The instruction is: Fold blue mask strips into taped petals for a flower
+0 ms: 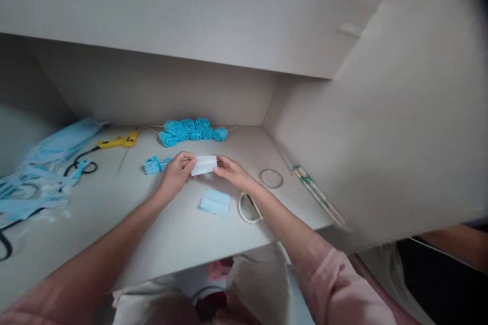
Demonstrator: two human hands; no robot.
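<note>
Head view's up on my end, start close and work outward?

Sure. Closest to me is a pink sleeve (335, 284) on the right arm, then the front edge of the desk (171, 249). Just in from that I've got a flat pale-blue piece (215, 202), with a half-round thing (241, 213) beside it, close to the right forearm.

And the hands?

Both busy. Left hand (177, 168) is pinched, thumb against fingers, on the left end of a small white piece (205, 164). Right hand (231, 171) has thumb and fingertips closed on the other end. So it's stretched between them, above the desk, fold line showing.

What's past that?

Off to the right there's a thin ring (282, 178), and farther right a long narrow packet (320, 195) lying along the side wall. Some folded blue bits (151, 165) sit left of the left hand, partly covered by it. Beyond: yellow glue gun (118, 142), and a stack of blue masks (64, 139) on the far left.

Farthest?

Bunch of blue fabric-looking roses (194, 129), right up near the back panel (183, 94).
</note>
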